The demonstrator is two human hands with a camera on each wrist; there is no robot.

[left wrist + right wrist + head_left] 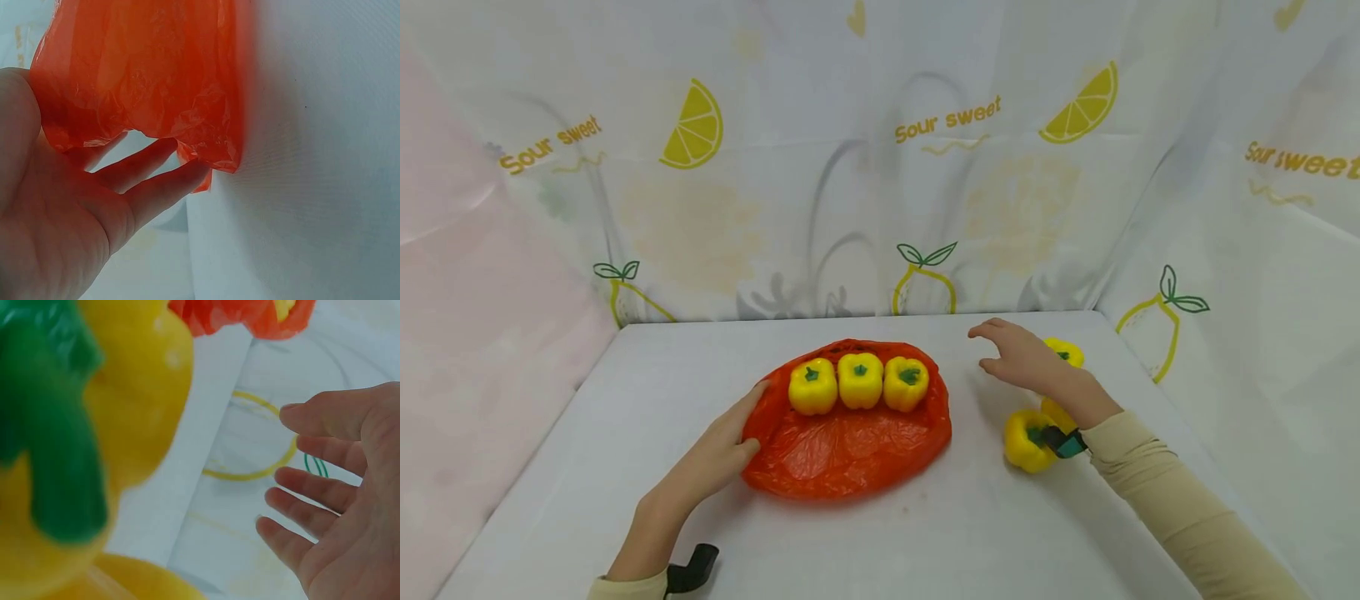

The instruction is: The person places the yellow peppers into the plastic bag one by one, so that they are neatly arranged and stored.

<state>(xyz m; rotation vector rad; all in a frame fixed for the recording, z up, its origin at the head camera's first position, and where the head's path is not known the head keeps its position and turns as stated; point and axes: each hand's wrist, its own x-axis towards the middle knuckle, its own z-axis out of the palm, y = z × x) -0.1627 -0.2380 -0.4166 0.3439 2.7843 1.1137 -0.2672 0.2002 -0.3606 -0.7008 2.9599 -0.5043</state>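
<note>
A red plastic bag [850, 458] lies on the white table with its mouth spread wide. Three yellow bell peppers with green stems, the middle one [861, 382] among them, sit in a row in the bag's far part. My left hand [718, 454] touches the bag's left side; in the left wrist view its fingers [169, 190] look nearly straight against the plastic. To the bag's right, my right hand [1018, 354] hovers holding nothing, fingers spread apart in the right wrist view. Under and beside my right forearm are more yellow peppers, including a near pepper [1024, 442] and a far pepper [1067, 353].
Behind the white table [925, 550] hangs a white cloth [865, 200] printed with lemons and lettering. More cloth encloses both sides, a pinkish one [490, 317] at left. Dark straps, one at the left wrist [692, 568], sit on both wrists.
</note>
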